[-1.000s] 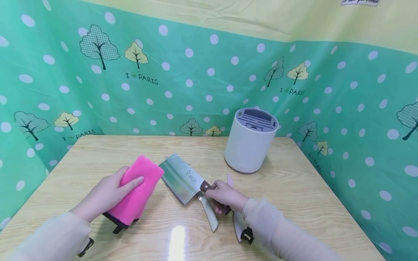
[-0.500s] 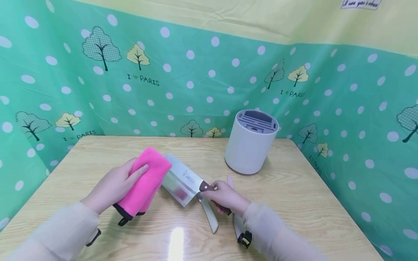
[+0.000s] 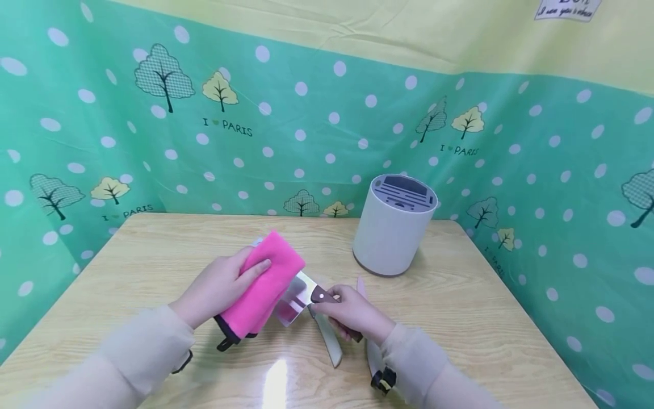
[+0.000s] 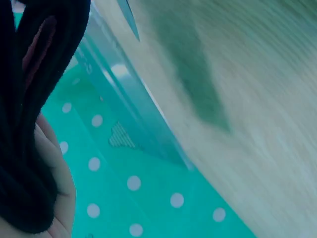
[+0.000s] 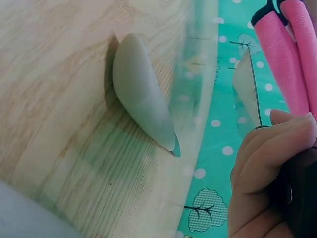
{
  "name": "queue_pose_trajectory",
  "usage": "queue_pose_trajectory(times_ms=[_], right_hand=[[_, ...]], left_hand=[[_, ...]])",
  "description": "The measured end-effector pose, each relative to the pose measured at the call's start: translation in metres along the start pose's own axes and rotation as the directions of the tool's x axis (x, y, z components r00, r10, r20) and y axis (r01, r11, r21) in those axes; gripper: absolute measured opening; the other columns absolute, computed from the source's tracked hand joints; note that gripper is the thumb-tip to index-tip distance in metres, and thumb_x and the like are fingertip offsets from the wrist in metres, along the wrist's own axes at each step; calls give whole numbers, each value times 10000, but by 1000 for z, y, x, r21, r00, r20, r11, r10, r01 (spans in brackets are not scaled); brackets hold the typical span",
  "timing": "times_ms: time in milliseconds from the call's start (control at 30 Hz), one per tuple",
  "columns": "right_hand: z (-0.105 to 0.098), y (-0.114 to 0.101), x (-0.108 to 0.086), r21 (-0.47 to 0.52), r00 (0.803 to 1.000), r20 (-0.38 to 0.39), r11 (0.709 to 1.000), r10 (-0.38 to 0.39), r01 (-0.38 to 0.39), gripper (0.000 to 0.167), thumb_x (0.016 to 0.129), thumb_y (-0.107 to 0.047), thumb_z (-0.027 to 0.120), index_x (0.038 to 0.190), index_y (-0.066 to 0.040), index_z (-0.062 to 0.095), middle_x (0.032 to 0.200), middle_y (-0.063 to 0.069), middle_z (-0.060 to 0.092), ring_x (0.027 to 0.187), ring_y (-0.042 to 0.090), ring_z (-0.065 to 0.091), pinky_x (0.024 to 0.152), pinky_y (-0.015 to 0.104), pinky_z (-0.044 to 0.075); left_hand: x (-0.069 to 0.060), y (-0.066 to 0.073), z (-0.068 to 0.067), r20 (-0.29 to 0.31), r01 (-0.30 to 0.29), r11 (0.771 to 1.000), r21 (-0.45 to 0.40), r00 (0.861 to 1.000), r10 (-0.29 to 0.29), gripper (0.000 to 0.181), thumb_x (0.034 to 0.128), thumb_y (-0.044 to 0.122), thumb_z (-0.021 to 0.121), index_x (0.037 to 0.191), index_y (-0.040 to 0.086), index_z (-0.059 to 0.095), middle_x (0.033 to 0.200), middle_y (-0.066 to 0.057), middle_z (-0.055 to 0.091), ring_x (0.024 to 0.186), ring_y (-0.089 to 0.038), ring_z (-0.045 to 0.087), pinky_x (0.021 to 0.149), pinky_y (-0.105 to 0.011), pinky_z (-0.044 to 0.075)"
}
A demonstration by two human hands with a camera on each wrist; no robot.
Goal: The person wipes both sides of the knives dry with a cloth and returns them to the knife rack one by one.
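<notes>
Much of the cleaver (image 3: 302,287) hides behind pink cloth (image 3: 269,284) pinched by left grip (image 3: 221,285); right grip (image 3: 355,311) clasps handle (image 3: 320,295).

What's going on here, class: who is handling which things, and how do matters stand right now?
A person's left hand holds a folded pink cloth, while the right hand grips a cleaver by its brown handle. In the head view the cloth covers much of the blade; whether they touch is hard to tell. A pale-handled tool lies on the table, and a white slotted holder stands upright further back.
</notes>
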State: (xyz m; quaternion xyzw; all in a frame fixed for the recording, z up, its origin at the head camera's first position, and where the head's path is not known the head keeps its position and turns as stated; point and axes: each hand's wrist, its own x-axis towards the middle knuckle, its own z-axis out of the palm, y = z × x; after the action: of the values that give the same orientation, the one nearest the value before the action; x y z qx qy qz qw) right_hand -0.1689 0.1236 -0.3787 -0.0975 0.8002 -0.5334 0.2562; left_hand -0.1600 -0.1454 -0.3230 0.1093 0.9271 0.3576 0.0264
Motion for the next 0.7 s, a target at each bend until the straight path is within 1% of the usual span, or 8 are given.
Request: queue_pose_trajectory(times_ms=[67,133,200,300,433,533,600,700], right_hand=[[1,-1,0,-2,1000,3,1000,0,1,409,916,-319,681,1125,-3,530,502,-20,479,365,84,409,358,203,374],[2,-2,-1,-7,1000,0,1000,5,-5,386,915,-312,683,1117,-13,546,507,-20,483,363,80,413,356,199,375],[3,-2,-1,-7,1000,-3,1000,14,-14,372,912,-303,687,1112,-18,555,510,-19,481,364,78,414,356,198,377],[5,-1,-3,-2,1000,-2,1000,14,-14,369,911,-302,687,1124,-27,564,507,-18,477,359,78,416,352,200,378],[7,0,-4,18,1000,24,1000,-13,12,358,920,-304,676,1142,-40,583,498,-21,459,355,84,406,346,206,374],[7,0,-5,19,999,36,999,-30,30,336,924,-316,671,1125,-59,594,488,-21,447,351,90,397,342,212,371],[7,0,-5,15,999,33,999,-39,38,331,924,-320,672,1115,-62,592,480,-17,444,344,92,394,340,218,371],[7,-1,-6,17,999,27,999,-42,41,344,921,-318,678,1126,-55,595,478,-16,443,337,90,393,338,219,372]], left_hand=[[1,2,5,9,6,1000,-16,1000,-6,563,999,554,467,1391,152,506,667,-40,581,507,-147,579,475,-315,505],[2,5,12,23,7,999,-43,1000,-6,514,999,537,484,1354,169,540,665,-31,590,506,-147,586,472,-316,511],[4,7,18,35,-3,998,-63,999,5,419,999,516,501,1229,178,594,663,-16,599,507,-142,592,473,-316,514],[6,10,28,51,-22,997,-73,998,26,348,999,478,526,1193,205,617,648,9,602,507,-131,592,475,-314,513],[10,13,38,73,-35,998,-48,997,38,300,991,481,540,1169,259,634,647,35,587,523,-120,571,494,-306,490],[13,14,42,85,-34,999,-16,996,36,253,986,495,539,1099,291,636,647,44,577,532,-117,559,512,-299,471],[15,14,44,84,-32,999,9,996,32,238,985,504,535,1061,299,630,642,47,572,534,-114,555,520,-295,463],[18,14,47,77,-38,998,49,996,34,254,987,513,525,1078,300,630,649,56,569,546,-108,548,533,-289,454]])
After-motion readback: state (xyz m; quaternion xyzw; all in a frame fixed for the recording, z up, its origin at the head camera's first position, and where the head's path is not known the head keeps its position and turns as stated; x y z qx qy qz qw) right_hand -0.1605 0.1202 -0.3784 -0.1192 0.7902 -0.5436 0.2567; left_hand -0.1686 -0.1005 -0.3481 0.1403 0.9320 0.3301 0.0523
